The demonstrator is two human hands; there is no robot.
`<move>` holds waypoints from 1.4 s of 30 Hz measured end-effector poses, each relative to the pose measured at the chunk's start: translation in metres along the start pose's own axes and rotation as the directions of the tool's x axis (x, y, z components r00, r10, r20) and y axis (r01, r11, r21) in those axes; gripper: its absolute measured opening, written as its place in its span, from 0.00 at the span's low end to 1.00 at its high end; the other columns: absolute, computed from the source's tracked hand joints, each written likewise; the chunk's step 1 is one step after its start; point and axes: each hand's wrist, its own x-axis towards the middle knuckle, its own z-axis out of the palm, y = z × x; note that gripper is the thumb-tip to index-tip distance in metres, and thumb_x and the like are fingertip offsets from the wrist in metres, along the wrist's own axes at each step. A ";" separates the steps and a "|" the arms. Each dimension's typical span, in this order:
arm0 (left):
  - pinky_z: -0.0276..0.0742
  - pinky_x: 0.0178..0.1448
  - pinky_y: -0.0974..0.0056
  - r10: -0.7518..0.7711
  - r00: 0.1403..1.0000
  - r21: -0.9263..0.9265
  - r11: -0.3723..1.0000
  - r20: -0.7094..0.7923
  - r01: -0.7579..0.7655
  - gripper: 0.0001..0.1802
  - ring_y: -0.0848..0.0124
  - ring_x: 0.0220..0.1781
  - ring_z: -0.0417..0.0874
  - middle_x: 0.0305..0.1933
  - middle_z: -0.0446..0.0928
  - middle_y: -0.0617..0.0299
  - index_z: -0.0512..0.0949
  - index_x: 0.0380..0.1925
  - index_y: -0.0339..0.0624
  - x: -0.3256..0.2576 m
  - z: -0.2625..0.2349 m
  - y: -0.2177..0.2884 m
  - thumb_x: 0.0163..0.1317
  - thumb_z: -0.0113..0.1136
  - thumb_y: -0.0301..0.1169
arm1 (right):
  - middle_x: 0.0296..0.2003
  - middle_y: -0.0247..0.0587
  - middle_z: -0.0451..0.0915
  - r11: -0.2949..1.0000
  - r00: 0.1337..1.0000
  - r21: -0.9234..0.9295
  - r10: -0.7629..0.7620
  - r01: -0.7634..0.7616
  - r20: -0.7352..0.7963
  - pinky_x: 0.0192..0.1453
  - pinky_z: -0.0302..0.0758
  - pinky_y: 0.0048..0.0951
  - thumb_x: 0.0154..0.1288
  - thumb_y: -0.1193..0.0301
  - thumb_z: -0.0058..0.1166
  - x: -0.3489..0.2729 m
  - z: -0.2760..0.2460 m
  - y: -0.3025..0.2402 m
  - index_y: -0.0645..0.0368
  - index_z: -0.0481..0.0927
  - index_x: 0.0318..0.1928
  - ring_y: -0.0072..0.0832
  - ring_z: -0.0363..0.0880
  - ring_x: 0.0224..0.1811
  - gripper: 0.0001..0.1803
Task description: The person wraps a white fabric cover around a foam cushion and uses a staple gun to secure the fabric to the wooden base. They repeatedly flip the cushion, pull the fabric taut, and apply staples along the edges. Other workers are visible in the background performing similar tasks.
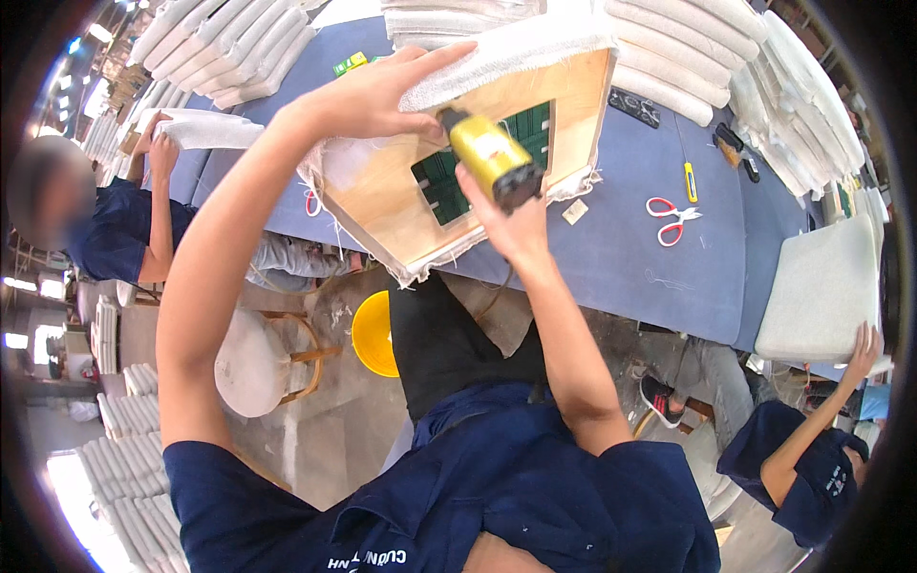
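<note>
Both hands busy — left hand (382, 95) flat on fabric (506, 53), right hand (511, 224) seemingly gripping yellow stapler (487, 158).

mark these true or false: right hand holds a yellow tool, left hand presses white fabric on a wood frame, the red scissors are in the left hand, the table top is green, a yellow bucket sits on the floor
1. The right hand holds a yellow tool. True.
2. The left hand presses white fabric on a wood frame. True.
3. The red scissors are in the left hand. False: they lie on the table, to the right of the frame, with no hand on them.
4. The table top is green. False: it is blue.
5. A yellow bucket sits on the floor. True: it shows below the table edge.
</note>
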 end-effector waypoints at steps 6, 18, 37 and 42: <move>0.51 0.91 0.55 -0.235 0.917 -0.623 0.677 0.322 0.392 0.35 0.58 0.89 0.58 0.88 0.60 0.52 0.55 0.87 0.44 -0.020 -0.013 -0.038 0.89 0.32 0.51 | 0.46 0.56 0.88 0.973 0.957 -0.096 0.222 -0.208 0.184 0.57 0.79 0.47 0.55 0.66 0.80 -0.049 0.008 0.012 0.67 0.85 0.58 0.54 0.87 0.47 0.32; 0.80 0.66 0.43 -0.314 0.949 0.143 0.939 -0.022 0.314 0.31 0.41 0.64 0.82 0.61 0.79 0.41 0.59 0.85 0.72 -0.042 -0.008 0.023 0.85 0.48 0.42 | 0.38 0.55 0.90 0.976 0.971 -0.002 0.219 -0.219 0.096 0.48 0.85 0.41 0.56 0.70 0.79 -0.034 0.015 0.008 0.71 0.85 0.50 0.50 0.91 0.39 0.24; 0.82 0.67 0.44 -0.190 0.979 0.243 0.949 -0.068 0.201 0.48 0.42 0.65 0.81 0.64 0.77 0.44 0.55 0.86 0.75 -0.046 -0.003 0.037 0.71 0.66 0.33 | 0.37 0.51 0.89 0.998 0.999 0.063 -0.019 0.016 0.045 0.47 0.79 0.44 0.59 0.69 0.76 -0.019 0.024 -0.024 0.66 0.86 0.50 0.47 0.89 0.38 0.21; 0.82 0.67 0.43 -0.234 0.971 0.239 0.941 -0.050 0.239 0.46 0.41 0.65 0.81 0.65 0.76 0.43 0.57 0.85 0.74 -0.048 -0.007 0.040 0.71 0.68 0.39 | 0.46 0.55 0.90 0.936 0.954 0.184 0.297 -0.299 0.039 0.57 0.83 0.36 0.57 0.65 0.81 -0.053 0.008 -0.018 0.69 0.86 0.52 0.46 0.90 0.50 0.28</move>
